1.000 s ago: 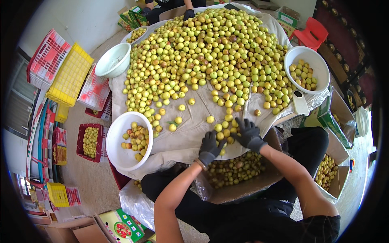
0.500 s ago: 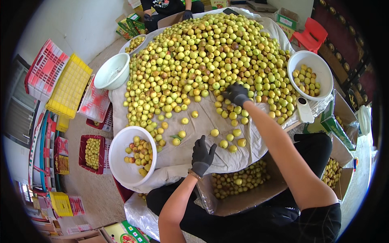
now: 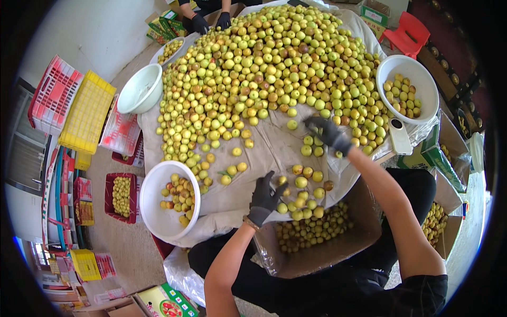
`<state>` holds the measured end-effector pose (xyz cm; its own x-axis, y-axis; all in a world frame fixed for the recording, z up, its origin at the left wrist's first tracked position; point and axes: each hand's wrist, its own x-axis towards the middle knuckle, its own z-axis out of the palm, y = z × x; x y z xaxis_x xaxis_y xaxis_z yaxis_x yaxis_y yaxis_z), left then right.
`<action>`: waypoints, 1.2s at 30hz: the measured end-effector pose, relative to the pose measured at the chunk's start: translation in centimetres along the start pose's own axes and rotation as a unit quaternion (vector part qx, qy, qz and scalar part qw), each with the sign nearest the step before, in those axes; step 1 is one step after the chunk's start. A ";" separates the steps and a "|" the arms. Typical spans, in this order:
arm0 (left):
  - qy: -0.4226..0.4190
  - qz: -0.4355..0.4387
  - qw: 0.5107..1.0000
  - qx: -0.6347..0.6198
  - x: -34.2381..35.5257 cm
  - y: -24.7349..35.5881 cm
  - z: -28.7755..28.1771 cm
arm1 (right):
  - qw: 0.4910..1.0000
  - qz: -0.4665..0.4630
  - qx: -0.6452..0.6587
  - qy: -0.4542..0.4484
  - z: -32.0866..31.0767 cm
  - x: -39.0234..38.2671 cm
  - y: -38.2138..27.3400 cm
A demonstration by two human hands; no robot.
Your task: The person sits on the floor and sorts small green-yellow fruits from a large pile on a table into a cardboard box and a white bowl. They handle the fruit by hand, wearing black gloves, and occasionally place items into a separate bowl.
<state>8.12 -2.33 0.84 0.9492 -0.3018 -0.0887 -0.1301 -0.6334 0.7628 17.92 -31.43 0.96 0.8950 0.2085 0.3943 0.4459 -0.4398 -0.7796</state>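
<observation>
My left hand [image 3: 264, 195], in a dark glove, is open near the front edge of the cloth [image 3: 253, 153], beside a cluster of loose yellow-green fruits [image 3: 301, 182]. My right hand [image 3: 328, 133], gloved and slightly blurred, reaches onto the cloth at right of centre, fingers stretched out among a few fruits. A large heap of fruit [image 3: 264, 58] covers the back. Below the cloth's front edge, between my legs, a cardboard box [image 3: 364, 227] holds many more fruits.
White bowls with fruit [image 3: 158, 222] [image 3: 391, 63] flank the cloth; a pale green bowl [image 3: 129, 100] sits back left. A white device [image 3: 400, 137] lies at right. Stacked crates [image 3: 79, 116] are left, a red chair [image 3: 412, 29] back right. Another person's gloved hands [image 3: 211, 22] touch the far side.
My right hand went up into the heap, then came back slightly down and right. More fruits lie by my left hand than half a second ago. The other person's hands moved onto the heap's edge.
</observation>
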 end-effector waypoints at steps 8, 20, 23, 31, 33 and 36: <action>0.071 0.117 0.988 0.071 1.8 -2.1 1.6 | 0.966 -0.159 -0.197 -0.059 2.2 -0.2 -0.6; -0.101 0.125 0.952 -0.261 -6.3 2.2 3.6 | 0.973 -0.152 -0.040 -0.167 3.9 -14.3 -14.1; 0.074 0.139 0.983 -0.091 -4.8 1.3 0.4 | 0.987 -0.097 -0.056 -0.112 3.0 -11.5 -12.8; 0.391 -0.051 0.919 0.004 12.0 -5.3 -19.4 | 0.946 -0.195 -0.228 -0.123 13.9 5.9 -3.6; 0.391 -0.155 0.903 0.086 14.7 -14.1 -26.8 | 0.936 -0.238 -0.231 -0.115 16.0 6.6 -3.6; 0.300 -0.331 0.887 0.119 17.2 -22.4 -32.0 | 0.947 -0.211 -0.240 -0.038 16.5 5.9 -2.5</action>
<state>36.57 29.47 2.76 0.8129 0.5798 -0.0551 0.5229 -0.6848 0.5076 22.25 -14.68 -2.75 0.6447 0.5087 0.5706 0.7241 -0.6456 -0.2426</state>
